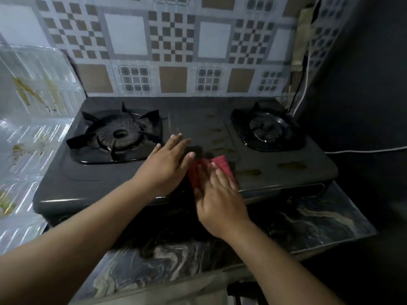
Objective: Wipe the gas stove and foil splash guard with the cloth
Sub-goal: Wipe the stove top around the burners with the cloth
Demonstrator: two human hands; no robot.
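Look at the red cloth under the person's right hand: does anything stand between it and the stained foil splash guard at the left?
Yes. The left hand rests flat on the dark gas stove beside the red cloth, and the left burner's raised black grate lies farther toward the foil splash guard.

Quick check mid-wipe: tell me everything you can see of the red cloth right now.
The red cloth is a small, folded, textured rag lying flat on the dark stove top between the two burners, near the front edge. The right hand presses it with straight fingers, covering its near part; the left hand lies flat beside it, fingertips at its left edge.
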